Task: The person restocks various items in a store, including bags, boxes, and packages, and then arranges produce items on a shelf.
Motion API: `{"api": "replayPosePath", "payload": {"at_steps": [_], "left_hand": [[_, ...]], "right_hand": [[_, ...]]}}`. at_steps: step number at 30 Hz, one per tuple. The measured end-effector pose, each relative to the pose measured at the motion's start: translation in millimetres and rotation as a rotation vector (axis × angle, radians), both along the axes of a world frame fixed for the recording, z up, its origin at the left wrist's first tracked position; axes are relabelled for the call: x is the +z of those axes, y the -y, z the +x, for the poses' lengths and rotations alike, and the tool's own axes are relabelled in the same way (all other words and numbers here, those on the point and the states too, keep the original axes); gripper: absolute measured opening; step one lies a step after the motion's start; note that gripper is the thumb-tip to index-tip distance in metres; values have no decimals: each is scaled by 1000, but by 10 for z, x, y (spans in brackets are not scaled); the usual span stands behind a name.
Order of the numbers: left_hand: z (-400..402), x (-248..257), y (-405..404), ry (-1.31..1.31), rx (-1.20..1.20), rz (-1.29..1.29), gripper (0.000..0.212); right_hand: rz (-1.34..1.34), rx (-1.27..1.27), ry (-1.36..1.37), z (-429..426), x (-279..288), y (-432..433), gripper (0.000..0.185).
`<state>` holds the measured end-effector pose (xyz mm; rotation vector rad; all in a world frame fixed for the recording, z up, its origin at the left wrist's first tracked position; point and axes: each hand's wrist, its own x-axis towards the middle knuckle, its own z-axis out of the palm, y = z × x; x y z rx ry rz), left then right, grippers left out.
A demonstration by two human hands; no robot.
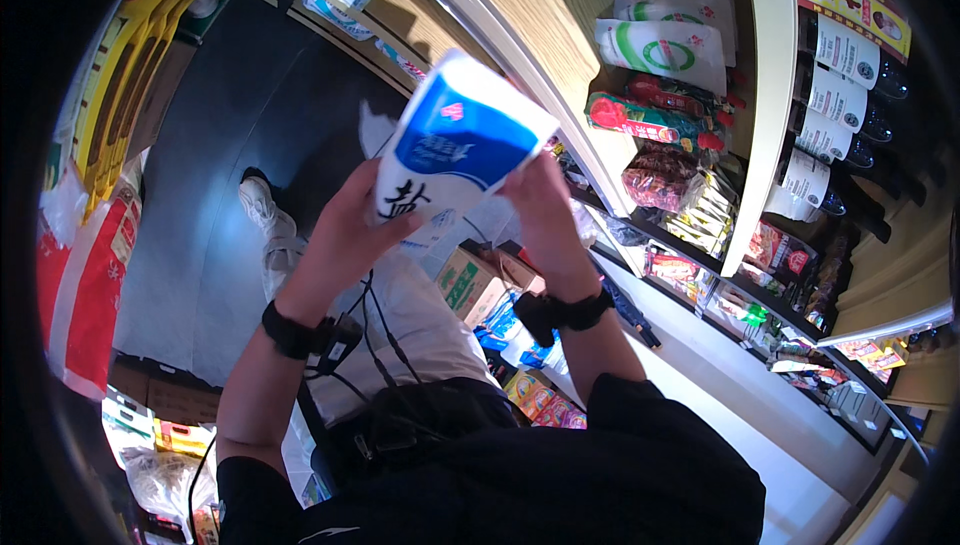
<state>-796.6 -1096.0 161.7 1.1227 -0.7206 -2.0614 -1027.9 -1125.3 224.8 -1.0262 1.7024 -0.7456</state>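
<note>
A white and blue plastic packet [457, 143] with dark printed writing is held up in front of my body, tilted. My left hand [360, 211] grips its lower left edge, with the thumb lying across the front. At the packet's right edge is my right hand [536, 185], slightly blurred, its fingers partly hidden behind the packet. A wooden shelf [517, 12] lies just beyond the packet, up and to the right. Black straps circle both wrists, and dark cables hang below my left hand.
Green and white bags [660, 49] and squeeze pouches [645, 121] fill the shelf at right. Labelled bottles [836, 106] lie farther right. Cardboard cartons [469, 282] stand low beside my leg. Yellow packages [124, 94] and a red sack [90, 290] border the dark floor [202, 192] at left.
</note>
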Motion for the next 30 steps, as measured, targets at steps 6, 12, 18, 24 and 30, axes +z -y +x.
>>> {"api": "replayPosePath", "payload": {"at_steps": [6,12,18,24,30], "left_hand": [[-544,109,520,63,-175,-322,50],[-1282,163,987,527,144,-935,38],[-1727,162,1518,513,274,-835,26],[-2192,-50,1949,592,149,-886,30],[-2707,8,1989,147,275,-831,24]], "right_hand": [[80,-149,123,-148,89,-63,25],[-315,-186,-129,-515,177,400,28],[-463,-310,-173,-1001,232,452,26],[-304,-365,-304,-1833,-108,143,59],[-319,-346,-181,-2103,-420,493,68]]}}
